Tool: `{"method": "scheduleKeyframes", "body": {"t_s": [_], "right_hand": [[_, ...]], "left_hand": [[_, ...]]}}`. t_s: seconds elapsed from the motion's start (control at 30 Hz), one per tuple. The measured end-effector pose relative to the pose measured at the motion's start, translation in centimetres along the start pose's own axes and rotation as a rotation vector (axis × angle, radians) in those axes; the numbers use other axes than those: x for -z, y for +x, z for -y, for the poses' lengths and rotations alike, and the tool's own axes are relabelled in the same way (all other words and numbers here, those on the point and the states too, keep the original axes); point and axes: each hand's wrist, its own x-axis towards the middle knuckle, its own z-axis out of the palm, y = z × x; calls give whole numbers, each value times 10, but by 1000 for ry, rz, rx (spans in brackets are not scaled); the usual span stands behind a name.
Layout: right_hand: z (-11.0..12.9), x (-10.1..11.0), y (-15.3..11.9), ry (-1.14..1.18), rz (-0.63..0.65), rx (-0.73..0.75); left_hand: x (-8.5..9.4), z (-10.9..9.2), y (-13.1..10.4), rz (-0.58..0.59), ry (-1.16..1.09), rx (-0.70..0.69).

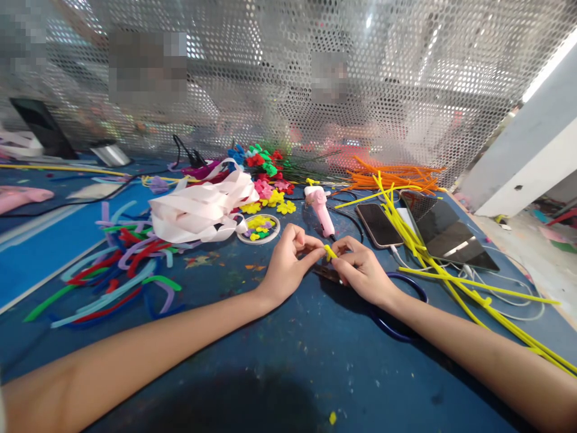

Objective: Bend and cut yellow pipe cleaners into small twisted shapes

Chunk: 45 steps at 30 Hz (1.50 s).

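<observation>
Sprawling at left: coloured stems (139, 279), too tangled to count.
Ribbon bundle (193, 207): one, white.
Dish (256, 242): one, round, holding flower shapes.
Left hand (288, 261): fingers pinched on one small yellow piece (330, 252), mid-surface.
Right hand (363, 270): fingers pinched on its near end.
Around: one pink glue gun (321, 213), one phone (377, 224), many yellow stems (417, 243), one tablet (453, 231).
In the way: blue-handled scissors (388, 330), partly hidden beneath the right hand.
Surface (360, 373): dark blue, flecked.
Room: perforated screen (252, 90) behind, pale pillar (523, 156) at right.
</observation>
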Motion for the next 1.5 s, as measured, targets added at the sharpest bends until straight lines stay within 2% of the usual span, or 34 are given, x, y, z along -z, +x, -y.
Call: {"method": "scheduleKeyframes", "body": {"t_s": [0.17, 0.37, 0.57, 0.67, 0.77, 0.83, 0.97, 1.1, 1.23, 1.33, 1.43, 1.5], "right_hand": [[-1, 0, 0, -13, 2, -8], [-1, -1, 0, -28, 1, -12], [0, 0, -1, -26, 18, 31], [-1, 0, -1, -32, 25, 48], [-1, 0, -1, -39, 29, 56], [-2, 0, -1, -31, 3, 60], [-5, 1, 1, 18, -139, 41], [-10, 4, 2, -15, -78, 132], [-12, 9, 2, -212, -70, 231], [-12, 11, 2, -407, -65, 237], [-12, 11, 2, -455, -96, 241], [-12, 11, 1, -466, -99, 295]], "left_hand": [[0, 0, -1, -4, 44, -32], [2, 0, -4, -20, 212, -120], [4, -2, -10, 42, 392, -269], [5, -2, -12, 54, 432, -288], [5, -2, -11, 66, 409, -238], [4, -2, -8, 69, 316, -161], [3, 0, 0, 146, -61, 45], [5, 3, 7, 234, -324, 158], [6, 4, 8, 289, -365, 199], [5, 1, 5, 321, -361, 202], [3, -2, 2, 352, -356, 218], [3, -2, 2, 341, -376, 220]]}}
